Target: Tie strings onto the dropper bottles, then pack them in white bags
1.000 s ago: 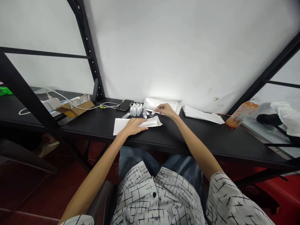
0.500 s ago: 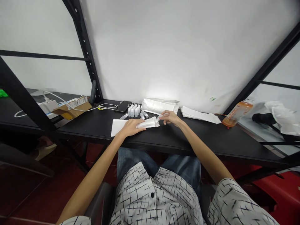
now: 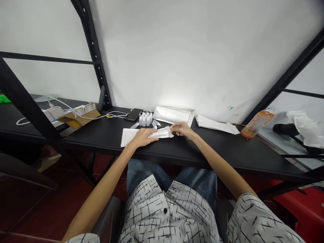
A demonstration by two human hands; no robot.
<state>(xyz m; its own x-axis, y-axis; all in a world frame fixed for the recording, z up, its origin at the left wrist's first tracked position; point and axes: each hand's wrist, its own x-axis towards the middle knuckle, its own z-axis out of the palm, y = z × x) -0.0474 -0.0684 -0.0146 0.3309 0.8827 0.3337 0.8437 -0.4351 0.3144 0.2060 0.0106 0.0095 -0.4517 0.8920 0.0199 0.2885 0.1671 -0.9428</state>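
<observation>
My left hand (image 3: 143, 136) lies over a long white bubble mailer (image 3: 162, 133), its thumb and fingers closed about the near part. The mailer's puckered end points right. At that end are the pinched fingers of my right hand (image 3: 182, 129); what sits between them is hidden. Left of my left hand, a flat white sheet or sleeve (image 3: 127, 136) lies partly under it. Just behind the mailer stand several small white bottles with looped tops (image 3: 145, 119), and a few more lie on their sides (image 3: 155, 125).
Behind my hands lie white bubble mailers (image 3: 172, 115), with flat white sleeves (image 3: 217, 125) to the right. An orange drink bottle (image 3: 257, 123) leans at far right. Leftward are a phone (image 3: 133, 114), white cable (image 3: 113, 114) and opened cardboard box (image 3: 81, 118) beside the black shelf post.
My right hand has moved slightly left to the mailer's end. The small clear-white item that showed at its fingertips is now out of sight. My left hand has stayed put.
</observation>
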